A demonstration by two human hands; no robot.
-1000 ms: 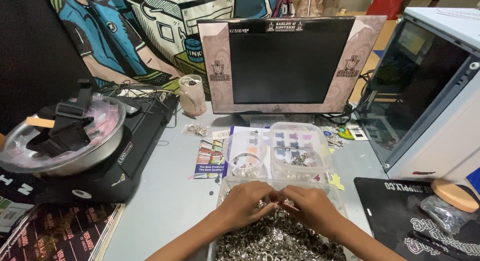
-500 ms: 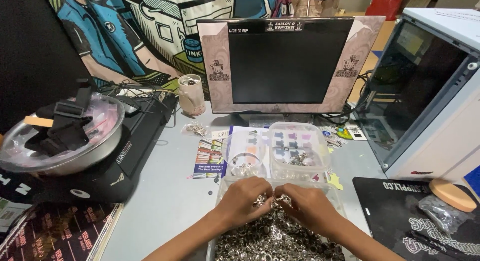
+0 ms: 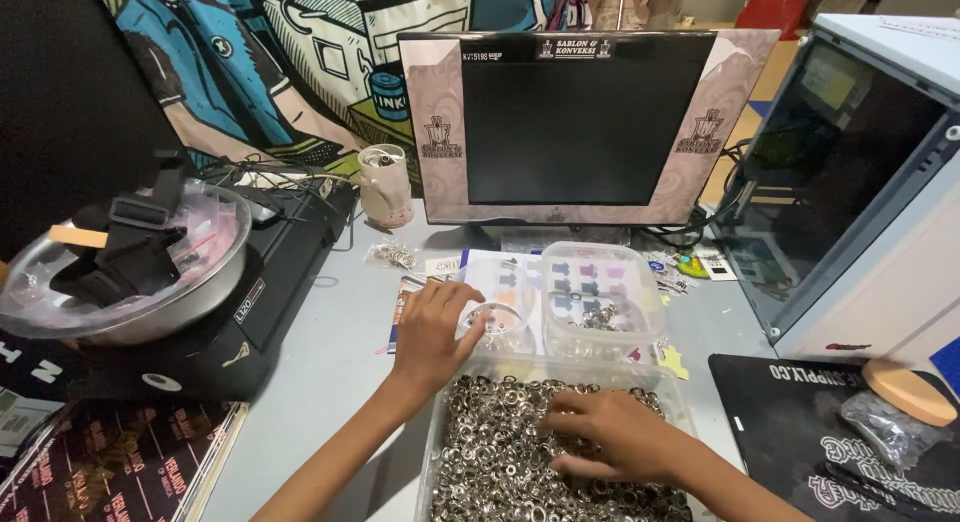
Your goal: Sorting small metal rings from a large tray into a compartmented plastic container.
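My grey table (image 3: 330, 382) is hemmed in: a black machine (image 3: 250, 302) carrying a steel bowl (image 3: 130, 282) crowds its left edge, a dark monitor (image 3: 575, 122) closes the back, a grey computer case (image 3: 860, 182) walls the right, and a black mat (image 3: 800, 422) covers the near right corner. The only bare stretch runs between the machine and the clear tray (image 3: 432, 452) in front of me. That tray sits at the near edge, filled almost to its rim with small silver metal rings (image 3: 500, 452), shiny, round and hollow-centred, heaped loosely. My right hand (image 3: 610, 437) lies palm down on the heap, fingers loosely spread and pressing into the rings; I cannot tell whether anything is pinched beneath it. My left hand (image 3: 435, 327) reaches past the tray's far rim to a small clear round tub (image 3: 495, 317), fingers curled with the tips at its edge, whether gripping I cannot tell. Just beside it stands a clear square container (image 3: 600, 297) with a few dark bits inside, resting on printed sheets (image 3: 430, 282). A beige cup (image 3: 385, 182) stands before the monitor.
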